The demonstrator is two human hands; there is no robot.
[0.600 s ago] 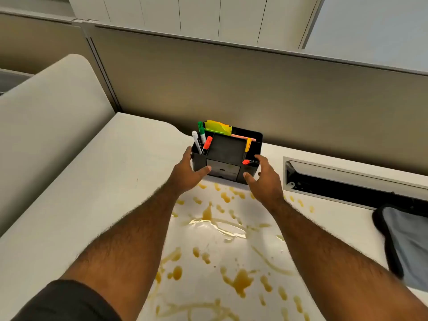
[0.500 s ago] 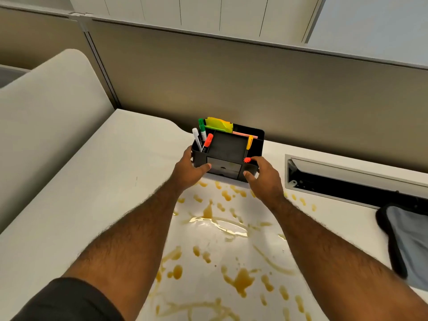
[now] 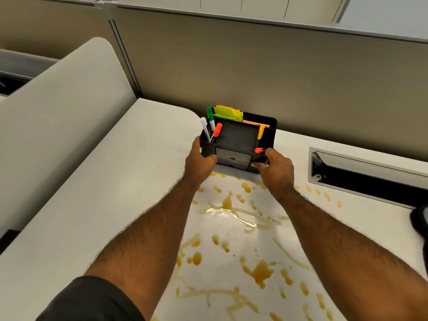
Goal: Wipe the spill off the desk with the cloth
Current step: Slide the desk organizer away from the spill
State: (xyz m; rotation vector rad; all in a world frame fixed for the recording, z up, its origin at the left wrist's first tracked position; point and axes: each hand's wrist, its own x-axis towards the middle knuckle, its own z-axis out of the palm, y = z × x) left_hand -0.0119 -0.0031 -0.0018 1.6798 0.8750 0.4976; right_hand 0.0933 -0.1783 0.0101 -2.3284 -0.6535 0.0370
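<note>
Both hands now clamp the black organizer [image 3: 238, 140]: left hand [image 3: 200, 162] on its left wall, right hand [image 3: 275, 169] closed on the right front corner, open 0.6 s ago. Spill [image 3: 234, 228] spreads under the forearms on the desk [image 3: 92, 193], unwiped. Cloth [image 3: 420, 218] lies well right of the right hand, untouched. Judgement: clearing the organizer first.

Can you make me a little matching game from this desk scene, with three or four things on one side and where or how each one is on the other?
Things:
1. black organizer
2. brown spill
3. green marker
4. cable slot

Places or states:
A. splattered over the desk, nearer than the organizer
B. recessed in the desk, at right
C. held between both hands
D. standing in the organizer's left compartment

Pairs: 1-C, 2-A, 3-D, 4-B
</note>
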